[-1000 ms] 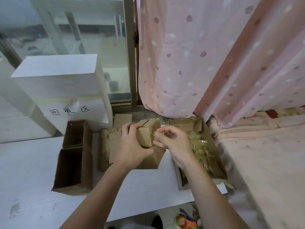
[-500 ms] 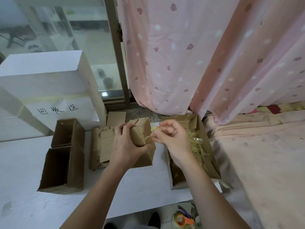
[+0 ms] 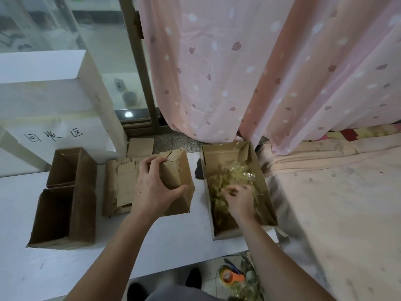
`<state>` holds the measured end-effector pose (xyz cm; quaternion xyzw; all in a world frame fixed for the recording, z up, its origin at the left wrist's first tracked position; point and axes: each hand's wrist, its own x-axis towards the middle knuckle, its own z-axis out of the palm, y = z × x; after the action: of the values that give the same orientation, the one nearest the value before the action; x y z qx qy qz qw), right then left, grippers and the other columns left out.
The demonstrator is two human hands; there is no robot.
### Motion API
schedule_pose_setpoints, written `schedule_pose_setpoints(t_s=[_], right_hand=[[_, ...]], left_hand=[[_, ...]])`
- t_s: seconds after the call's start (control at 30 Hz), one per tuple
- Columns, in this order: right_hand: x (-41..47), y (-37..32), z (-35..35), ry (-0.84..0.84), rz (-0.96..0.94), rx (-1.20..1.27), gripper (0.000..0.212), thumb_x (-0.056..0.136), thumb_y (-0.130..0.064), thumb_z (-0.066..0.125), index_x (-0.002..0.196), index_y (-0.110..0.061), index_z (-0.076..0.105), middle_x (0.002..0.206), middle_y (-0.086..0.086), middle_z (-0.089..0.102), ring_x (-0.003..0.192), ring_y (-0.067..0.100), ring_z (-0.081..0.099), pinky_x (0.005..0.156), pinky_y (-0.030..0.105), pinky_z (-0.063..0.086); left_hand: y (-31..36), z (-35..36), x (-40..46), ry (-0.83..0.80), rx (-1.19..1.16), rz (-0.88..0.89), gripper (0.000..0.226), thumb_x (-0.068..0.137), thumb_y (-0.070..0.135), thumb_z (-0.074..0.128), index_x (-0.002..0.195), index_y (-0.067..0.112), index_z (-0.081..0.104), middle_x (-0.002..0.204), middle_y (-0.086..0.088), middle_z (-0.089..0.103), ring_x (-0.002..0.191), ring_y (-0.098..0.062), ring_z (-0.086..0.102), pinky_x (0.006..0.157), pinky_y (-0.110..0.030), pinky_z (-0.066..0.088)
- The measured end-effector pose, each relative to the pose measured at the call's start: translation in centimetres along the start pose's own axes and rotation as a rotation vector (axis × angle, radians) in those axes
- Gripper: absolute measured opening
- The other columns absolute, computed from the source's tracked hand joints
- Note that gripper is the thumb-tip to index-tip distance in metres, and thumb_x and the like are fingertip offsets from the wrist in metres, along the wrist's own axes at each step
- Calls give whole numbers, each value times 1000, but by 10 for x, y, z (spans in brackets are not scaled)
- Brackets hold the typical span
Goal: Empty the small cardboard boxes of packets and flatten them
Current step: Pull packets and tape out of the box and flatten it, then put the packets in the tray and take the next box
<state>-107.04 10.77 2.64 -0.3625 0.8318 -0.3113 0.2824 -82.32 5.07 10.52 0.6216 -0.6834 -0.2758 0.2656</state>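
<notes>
A small brown cardboard box stands on the white table, and my left hand grips it from above with fingers over its top flap and thumb on its side. My right hand is down inside the larger cardboard tray to the right, its fingers curled on a clear packet among the pile of yellowish packets. Flattened cardboard lies just left of the held box. Two open small boxes sit at the left.
A tall white box with handwriting stands behind the small boxes. A pink curtain hangs at the back and a bed sheet fills the right. An orange tape dispenser lies on the floor below the table edge.
My right hand has moved from the mouth of the held small box down and right into the tray of packets. My left hand stays on the small box.
</notes>
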Motion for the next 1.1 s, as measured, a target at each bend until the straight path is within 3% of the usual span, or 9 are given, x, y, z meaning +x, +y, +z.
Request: schedule_pose_setpoints(t_s=[0.1,0.23,0.37,0.5,0.7,0.87,1.0,1.1], right_hand=[[8,23,8,26,-5,-121,20,88,-10,75,101,-21,64,104,-1,62,91,16,63,63,15,40],[18,41,13,-5,-49,-304,12,94,-13,68,104,-18,71,107,1,66,90,16,62,71,27,53],[17,51,20,-124,-103,-400,18,97,-7,60,108,-13,73,106,5,70,85,15,62,73,26,54],[12,52,26,-215,-108,-427,22,98,-6,58,115,-11,71,122,10,62,96,19,62,80,24,50],[11,48,29,-370,-49,-406,34,92,-32,71,114,-7,69,129,12,55,93,20,53,80,28,48],[8,39,19,-335,-135,-440,52,95,-36,67,140,-12,56,143,9,51,119,26,56,92,34,51],[6,26,10,-319,-164,-448,62,97,-38,64,151,-13,47,166,3,27,143,26,42,110,42,46],[2,1,0,-316,-239,-372,62,97,-36,61,154,-18,43,169,-4,19,137,25,51,111,44,46]], left_hand=[[1,5,-3,-14,6,3,97,61,58,93,139,41,38,144,12,28,125,-17,40,102,-49,54],[4,7,-9,-30,21,6,98,62,57,94,141,40,38,144,12,28,122,-13,38,100,-45,54],[3,7,-15,-50,16,9,97,61,58,93,141,39,40,144,13,28,121,-12,39,100,-44,54],[1,4,-21,-67,43,5,98,62,56,94,142,35,42,144,13,28,124,-14,38,102,-45,54],[2,0,-24,-85,71,3,98,64,55,94,144,33,42,145,13,28,123,-12,38,101,-45,55],[0,0,-25,-104,50,3,99,64,55,94,145,33,41,145,13,27,125,-13,38,103,-46,54],[-1,1,-23,-102,21,14,98,62,54,94,143,35,42,145,13,28,126,-14,38,102,-46,55],[-5,1,-24,-104,17,38,96,62,53,95,141,38,42,148,12,26,129,-16,39,104,-47,54]])
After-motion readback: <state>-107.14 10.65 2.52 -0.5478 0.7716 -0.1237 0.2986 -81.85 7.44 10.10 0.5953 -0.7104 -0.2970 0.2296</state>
